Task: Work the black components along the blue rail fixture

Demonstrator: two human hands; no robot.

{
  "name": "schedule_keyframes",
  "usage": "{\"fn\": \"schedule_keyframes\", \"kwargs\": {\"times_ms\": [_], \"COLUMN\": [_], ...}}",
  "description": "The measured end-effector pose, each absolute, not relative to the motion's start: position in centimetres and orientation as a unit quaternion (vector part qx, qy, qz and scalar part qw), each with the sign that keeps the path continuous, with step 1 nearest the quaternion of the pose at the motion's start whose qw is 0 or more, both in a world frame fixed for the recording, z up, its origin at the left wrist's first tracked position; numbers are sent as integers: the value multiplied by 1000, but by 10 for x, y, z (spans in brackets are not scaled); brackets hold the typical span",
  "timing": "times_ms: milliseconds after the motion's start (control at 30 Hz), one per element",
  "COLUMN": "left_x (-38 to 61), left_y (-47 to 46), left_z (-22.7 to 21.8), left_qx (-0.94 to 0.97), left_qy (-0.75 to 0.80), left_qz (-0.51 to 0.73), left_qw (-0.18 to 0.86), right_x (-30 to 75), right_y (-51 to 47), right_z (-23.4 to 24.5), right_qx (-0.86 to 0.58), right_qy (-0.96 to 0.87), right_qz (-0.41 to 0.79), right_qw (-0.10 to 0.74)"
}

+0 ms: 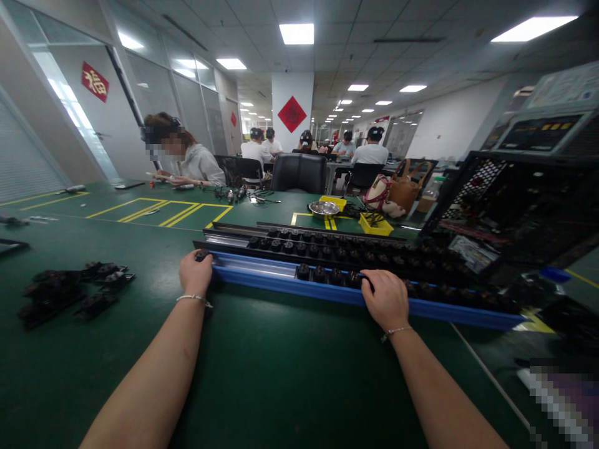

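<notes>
A long blue channel rail (290,282) lies across the green table in front of me. Its left stretch shows a bare metallic bed, and a row of black socket modules (319,274) fills it from the middle rightward. At the left end, my left hand (195,274) is closed on a black socket module (202,255). My right hand (387,298) curls over the rail farther right, thumb and fingers closed around a module in the row; the fingertips are partly hidden. Behind it lie black rails (327,251) holding more such modules.
Loose black modules (56,290) are heaped at left. A metal bowl (324,208) and a yellow tray (375,224) stand behind the rails. An open black computer case (519,212) rises at right. Across the table a person (196,159) works with small parts; others sit farther back.
</notes>
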State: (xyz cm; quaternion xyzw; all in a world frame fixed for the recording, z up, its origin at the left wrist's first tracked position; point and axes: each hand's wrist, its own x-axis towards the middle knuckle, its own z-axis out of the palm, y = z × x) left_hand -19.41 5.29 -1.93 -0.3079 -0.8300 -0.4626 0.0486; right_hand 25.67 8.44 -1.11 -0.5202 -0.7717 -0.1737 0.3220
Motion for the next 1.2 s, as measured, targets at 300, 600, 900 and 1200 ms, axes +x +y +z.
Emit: {"fn": "schedule_keyframes", "kwargs": {"times_ms": [300,600,900,1200], "left_x": [-192,-193,-190,-189], "left_y": [52,53,51,49], "left_z": [-15,-16,-13,-12], "left_qx": [-282,-275,-291,-298], "left_qy": [-837,-842,-851,-850], "left_qz": [-468,-464,-436,-433], "left_qw": [20,20,30,38], "right_x": [257,257,257,258], "right_y": [84,84,85,86], "right_z": [-11,-10,-11,-11], "right_qx": [-524,-523,-521,-513], "right_qy": [-769,-772,-772,-776], "right_qz": [-172,-169,-168,-169], "right_qw": [322,319,321,327]}}
